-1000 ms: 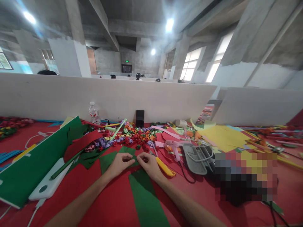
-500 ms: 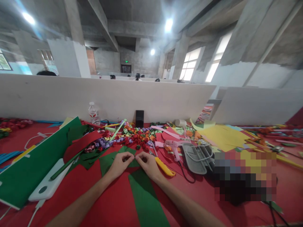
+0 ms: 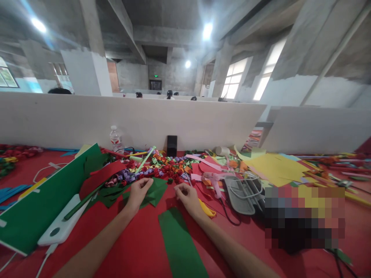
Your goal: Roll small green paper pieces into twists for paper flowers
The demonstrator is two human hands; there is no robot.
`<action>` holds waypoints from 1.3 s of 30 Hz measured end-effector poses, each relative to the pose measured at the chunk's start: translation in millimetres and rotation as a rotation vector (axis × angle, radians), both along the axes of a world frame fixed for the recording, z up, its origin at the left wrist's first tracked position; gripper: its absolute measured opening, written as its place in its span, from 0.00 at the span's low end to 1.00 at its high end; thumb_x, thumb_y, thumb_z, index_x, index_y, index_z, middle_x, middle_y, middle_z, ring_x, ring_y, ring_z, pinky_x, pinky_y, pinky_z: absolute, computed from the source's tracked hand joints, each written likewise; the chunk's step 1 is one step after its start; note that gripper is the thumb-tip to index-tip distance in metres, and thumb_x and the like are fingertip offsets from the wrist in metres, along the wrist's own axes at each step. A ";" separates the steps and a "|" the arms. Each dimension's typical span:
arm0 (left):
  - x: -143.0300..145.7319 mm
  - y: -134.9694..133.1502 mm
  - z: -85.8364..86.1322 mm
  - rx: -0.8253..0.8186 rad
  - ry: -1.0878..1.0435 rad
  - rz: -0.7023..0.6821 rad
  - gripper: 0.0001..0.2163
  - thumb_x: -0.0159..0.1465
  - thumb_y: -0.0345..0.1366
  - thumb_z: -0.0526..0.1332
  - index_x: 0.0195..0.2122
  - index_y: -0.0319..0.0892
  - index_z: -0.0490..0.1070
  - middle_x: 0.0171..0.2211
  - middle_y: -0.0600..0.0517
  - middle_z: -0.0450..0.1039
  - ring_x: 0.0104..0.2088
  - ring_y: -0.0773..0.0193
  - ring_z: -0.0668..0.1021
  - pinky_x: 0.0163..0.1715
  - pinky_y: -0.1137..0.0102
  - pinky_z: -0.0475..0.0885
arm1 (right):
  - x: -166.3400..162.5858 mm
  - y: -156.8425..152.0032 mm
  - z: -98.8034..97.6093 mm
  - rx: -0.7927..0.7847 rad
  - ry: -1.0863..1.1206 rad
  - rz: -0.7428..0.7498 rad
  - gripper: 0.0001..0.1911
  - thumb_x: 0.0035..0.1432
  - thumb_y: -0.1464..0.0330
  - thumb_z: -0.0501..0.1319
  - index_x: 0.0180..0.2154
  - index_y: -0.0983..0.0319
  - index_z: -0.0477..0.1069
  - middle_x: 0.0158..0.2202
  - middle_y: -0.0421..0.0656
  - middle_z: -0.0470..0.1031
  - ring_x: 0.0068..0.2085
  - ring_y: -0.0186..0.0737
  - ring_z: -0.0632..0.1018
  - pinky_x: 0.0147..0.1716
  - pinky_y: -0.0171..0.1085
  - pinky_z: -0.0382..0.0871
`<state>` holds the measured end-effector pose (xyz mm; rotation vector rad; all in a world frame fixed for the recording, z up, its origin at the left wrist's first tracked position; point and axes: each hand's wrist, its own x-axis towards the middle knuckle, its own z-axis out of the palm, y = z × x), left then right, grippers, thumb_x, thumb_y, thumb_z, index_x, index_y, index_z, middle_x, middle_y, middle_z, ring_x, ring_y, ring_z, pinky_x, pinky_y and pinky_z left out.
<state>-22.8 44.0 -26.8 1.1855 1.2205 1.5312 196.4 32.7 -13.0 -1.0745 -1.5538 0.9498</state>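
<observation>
The left hand pinches one creased green paper sheet, spread just right of its fingertips. The right hand curls its fingertips close, on what I can't tell; one green paper strip lies below them.

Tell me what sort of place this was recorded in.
Probably a shared craft workroom: a green paper strip and what looks like a pink glue gun lie on the red table, and other people's heads show beyond the white partition.
</observation>
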 end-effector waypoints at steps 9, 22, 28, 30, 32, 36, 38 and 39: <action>14.3 -12.4 6.5 0.013 -0.037 -0.186 0.20 0.53 0.44 0.70 0.44 0.42 0.72 0.32 0.52 0.77 0.27 0.66 0.77 0.27 0.74 0.69 | -13.6 -8.8 1.3 -0.054 0.052 0.130 0.18 0.58 0.55 0.61 0.42 0.62 0.73 0.22 0.38 0.72 0.23 0.35 0.72 0.24 0.32 0.65; 14.4 -11.2 0.5 0.042 0.034 -0.247 0.16 0.52 0.40 0.70 0.40 0.40 0.74 0.33 0.50 0.78 0.35 0.61 0.79 0.36 0.70 0.72 | -10.7 -2.7 -4.4 -0.034 0.075 0.123 0.19 0.58 0.53 0.62 0.29 0.63 0.72 0.22 0.40 0.73 0.23 0.35 0.72 0.25 0.33 0.65; 21.8 -23.9 7.8 -0.098 0.063 -0.445 0.14 0.51 0.43 0.71 0.24 0.38 0.72 0.20 0.55 0.71 0.20 0.69 0.72 0.20 0.76 0.64 | -9.1 0.7 -5.1 -0.031 0.165 0.116 0.17 0.58 0.54 0.62 0.30 0.62 0.71 0.21 0.38 0.71 0.22 0.34 0.71 0.24 0.33 0.65; 23.7 -25.7 8.8 -0.122 -0.037 -0.406 0.14 0.51 0.43 0.72 0.28 0.38 0.73 0.22 0.54 0.73 0.21 0.68 0.73 0.21 0.75 0.65 | -10.5 -0.4 -5.3 -0.050 0.180 0.158 0.17 0.59 0.54 0.61 0.35 0.62 0.71 0.23 0.38 0.73 0.22 0.34 0.71 0.24 0.33 0.66; 24.6 -26.4 9.4 -0.162 -0.168 -0.363 0.15 0.49 0.42 0.73 0.32 0.38 0.74 0.26 0.52 0.75 0.24 0.66 0.76 0.23 0.73 0.69 | -12.6 -3.4 -5.2 -0.072 0.166 0.214 0.17 0.59 0.54 0.60 0.37 0.62 0.71 0.26 0.40 0.75 0.23 0.34 0.72 0.25 0.33 0.67; 24.8 -26.7 9.7 -0.200 -0.328 -0.349 0.16 0.49 0.39 0.74 0.35 0.38 0.74 0.31 0.50 0.76 0.29 0.64 0.78 0.29 0.71 0.73 | -16.0 -11.3 -5.7 -0.071 0.049 0.292 0.15 0.59 0.57 0.62 0.39 0.63 0.72 0.30 0.42 0.76 0.29 0.36 0.75 0.29 0.33 0.69; 25.2 -25.9 9.0 -0.174 -0.319 -0.324 0.15 0.49 0.39 0.74 0.34 0.38 0.73 0.28 0.53 0.74 0.25 0.70 0.75 0.24 0.76 0.70 | -16.6 -13.7 -7.1 -0.037 -0.019 0.296 0.15 0.58 0.58 0.63 0.40 0.63 0.73 0.32 0.42 0.77 0.32 0.37 0.75 0.31 0.34 0.68; 25.6 -25.5 8.7 -0.161 -0.308 -0.312 0.15 0.49 0.39 0.74 0.33 0.38 0.73 0.26 0.55 0.72 0.22 0.72 0.72 0.22 0.78 0.67 | -16.7 -14.2 -8.0 -0.017 -0.047 0.292 0.14 0.58 0.59 0.63 0.39 0.63 0.73 0.32 0.42 0.77 0.32 0.37 0.75 0.32 0.33 0.68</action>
